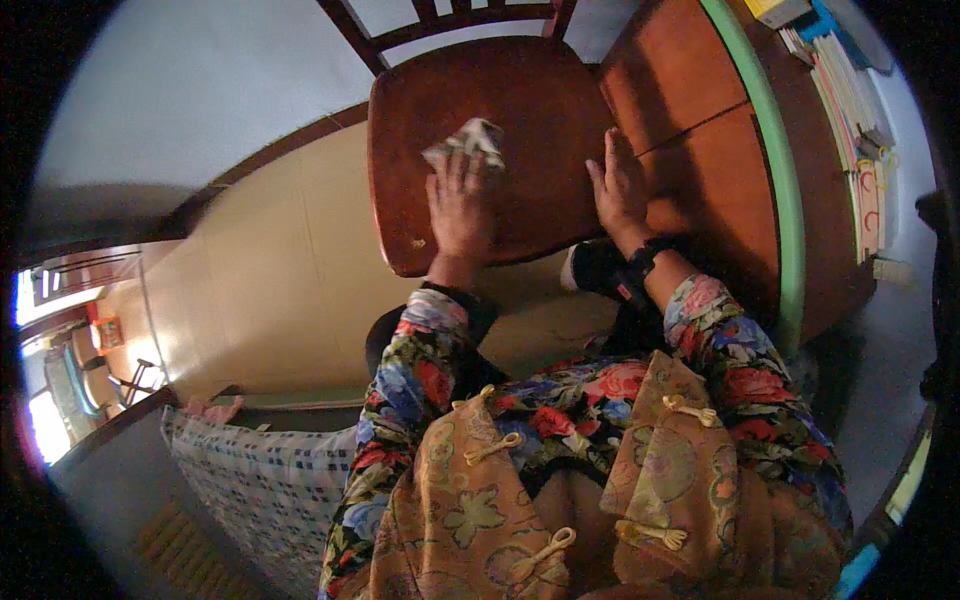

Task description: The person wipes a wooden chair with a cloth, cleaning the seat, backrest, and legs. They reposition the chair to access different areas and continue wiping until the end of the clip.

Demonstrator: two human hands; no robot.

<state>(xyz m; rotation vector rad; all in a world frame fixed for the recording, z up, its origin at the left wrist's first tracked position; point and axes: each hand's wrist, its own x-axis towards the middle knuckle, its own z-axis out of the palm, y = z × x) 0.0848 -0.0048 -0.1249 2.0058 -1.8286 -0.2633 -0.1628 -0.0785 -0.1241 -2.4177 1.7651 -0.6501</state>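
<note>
A dark reddish-brown wooden chair seat [525, 97] is in front of me. On it lies a crumpled, light patterned cloth [476, 140], somewhat blurred. My left hand [461, 206] is laid over the near part of this cloth, palm down, its fingers pointing away from me. At the seat's right edge is my right hand [621, 191], thumb apart from the fingers and nothing in it. Whether it rests on the edge or hovers just beside it, I cannot tell. A small pale mark [418, 243] shows near the seat's front left corner.
The slatted chair back [465, 26] stands against a pale wall. To the right is a brown wooden desk [712, 165] with a green edge [791, 225] and several books [847, 97]. A bed with a checked cover [262, 465] is at lower left; beyond the beige floor [285, 262] is a bright doorway [56, 405].
</note>
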